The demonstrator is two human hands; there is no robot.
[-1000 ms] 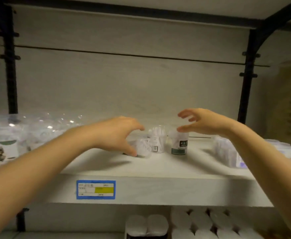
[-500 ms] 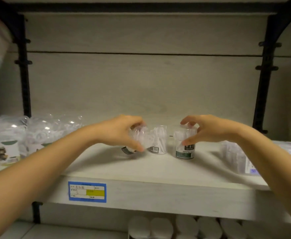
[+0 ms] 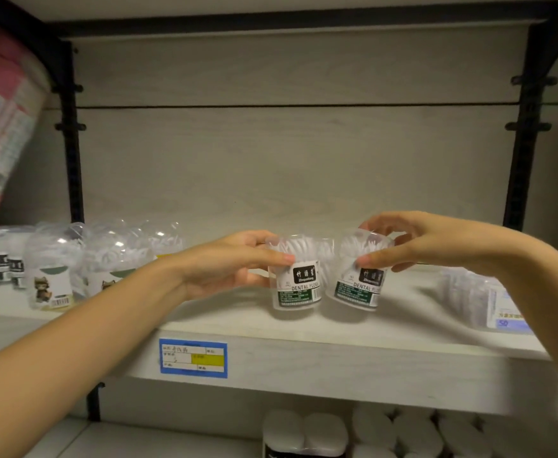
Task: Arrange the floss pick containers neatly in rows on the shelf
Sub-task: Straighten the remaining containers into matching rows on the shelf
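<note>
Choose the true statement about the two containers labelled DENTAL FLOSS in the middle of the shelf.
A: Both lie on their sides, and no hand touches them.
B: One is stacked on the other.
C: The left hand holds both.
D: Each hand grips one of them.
D: the left hand grips the left container and the right hand grips the right container, side by side.
</note>
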